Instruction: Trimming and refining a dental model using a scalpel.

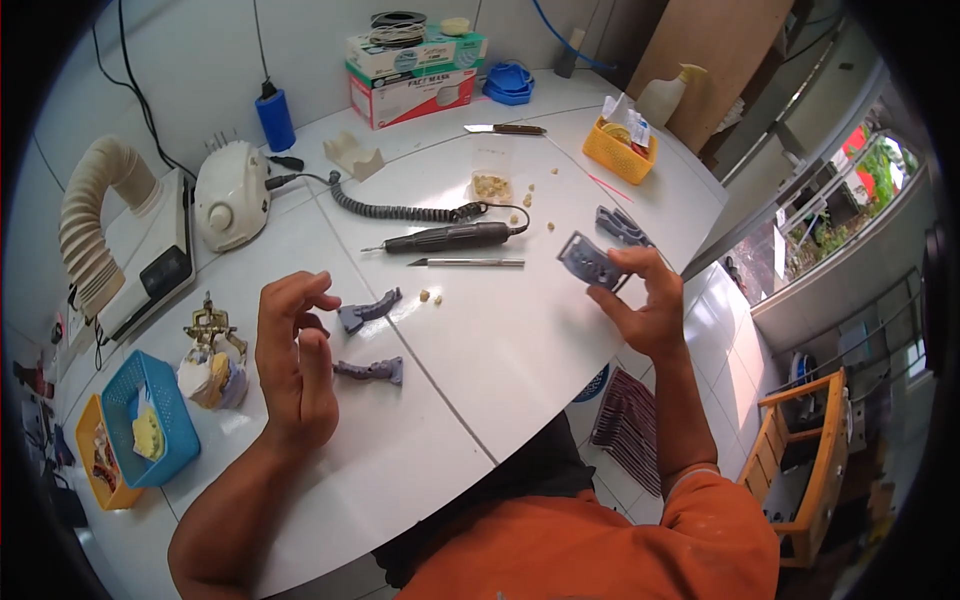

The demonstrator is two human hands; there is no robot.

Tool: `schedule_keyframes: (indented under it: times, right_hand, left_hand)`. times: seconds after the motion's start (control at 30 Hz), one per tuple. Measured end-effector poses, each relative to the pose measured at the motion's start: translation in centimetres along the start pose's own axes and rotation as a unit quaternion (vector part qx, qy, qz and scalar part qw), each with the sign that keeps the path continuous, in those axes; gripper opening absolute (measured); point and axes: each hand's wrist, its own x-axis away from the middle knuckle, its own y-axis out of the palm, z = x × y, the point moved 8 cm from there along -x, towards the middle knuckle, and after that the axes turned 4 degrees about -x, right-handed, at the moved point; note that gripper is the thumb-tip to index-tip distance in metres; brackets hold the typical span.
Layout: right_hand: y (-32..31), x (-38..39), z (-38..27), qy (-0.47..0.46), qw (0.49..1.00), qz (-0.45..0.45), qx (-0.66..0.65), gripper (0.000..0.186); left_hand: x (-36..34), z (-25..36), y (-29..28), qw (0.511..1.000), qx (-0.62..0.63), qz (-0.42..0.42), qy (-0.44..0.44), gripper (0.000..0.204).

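Inspecting step, seemingly: right hand [648, 305] grips grey tray [590, 262], lifted off surface [500, 350]. Left hand [295, 365] open, empty, hovering just left of two grey pieces [368, 310]. Next probably calls for picking one.

Layout of the white round table [480, 400].
The grey plastic tray half [588, 260] is held at the right; two grey curved plastic pieces [368, 309] lie just right of the left hand [297, 365], with the black rotary handpiece [448, 237] behind them.
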Motion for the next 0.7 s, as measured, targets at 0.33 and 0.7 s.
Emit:
schedule_keyframes:
  times: [0.33, 0.7]
  right_hand:
    - [1.4, 2.6, 2.3, 0.098, 0.995, -0.004, 0.003, 0.036]
    - [1.8, 2.2, 2.2, 0.112, 0.994, -0.008, -0.017, 0.037]
  left_hand:
    - [0.9, -2.0, -1.5, 0.984, -0.003, 0.039, -0.172, 0.035]
    - [0.6, -1.7, 0.5, 0.969, -0.116, -0.139, -0.170, 0.041]
